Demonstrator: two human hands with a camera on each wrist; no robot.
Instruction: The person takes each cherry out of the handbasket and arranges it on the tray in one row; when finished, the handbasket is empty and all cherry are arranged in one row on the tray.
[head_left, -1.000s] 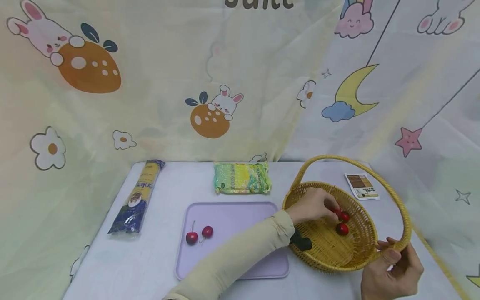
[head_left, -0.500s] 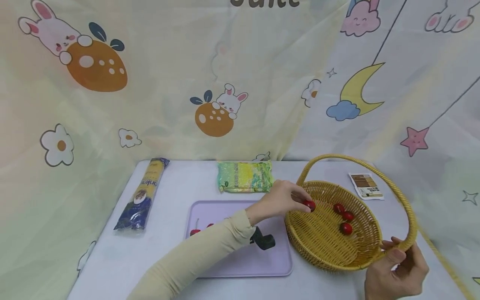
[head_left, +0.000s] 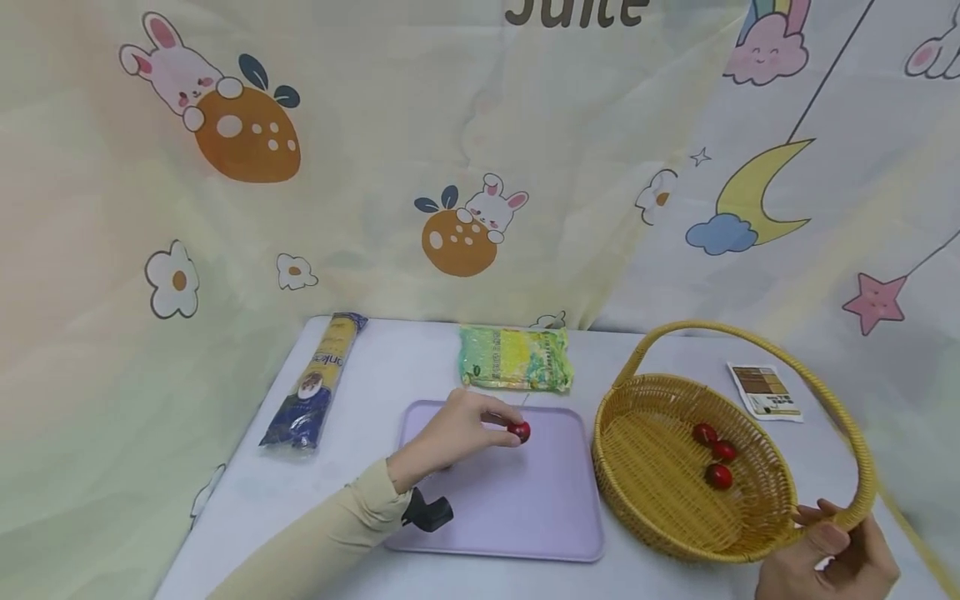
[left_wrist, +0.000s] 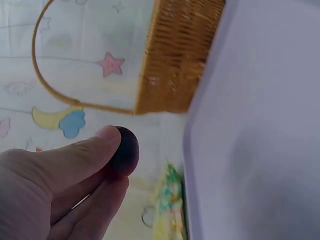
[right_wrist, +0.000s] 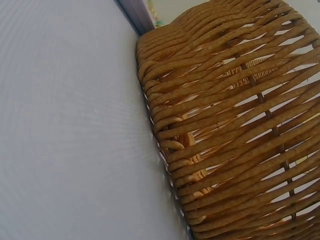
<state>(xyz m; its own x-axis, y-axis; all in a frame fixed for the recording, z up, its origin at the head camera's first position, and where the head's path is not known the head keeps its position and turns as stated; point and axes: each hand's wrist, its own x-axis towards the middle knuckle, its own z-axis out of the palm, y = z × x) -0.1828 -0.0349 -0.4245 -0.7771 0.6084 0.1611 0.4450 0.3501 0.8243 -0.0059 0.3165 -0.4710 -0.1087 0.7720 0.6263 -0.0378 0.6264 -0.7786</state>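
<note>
My left hand pinches a dark red cherry between thumb and fingertips above the lilac tray. Close up in the left wrist view, the same cherry looks nearly black against the light. My right hand holds the wicker basket at its right side, where the arched handle meets the rim. Three more cherries lie inside the basket, toward its right wall. The right wrist view is filled by the basket's woven side, with no fingers showing.
A blue and yellow long packet lies on the left of the white table. Behind the tray is a green and yellow packet. A small brown and white sachet lies behind the basket. A printed cloth hangs at the back.
My left hand has come out of the basket with a cherry and moved left over the tray, its arm hiding the cherries seen there. The right hand keeps its hold. The head view has shifted.
</note>
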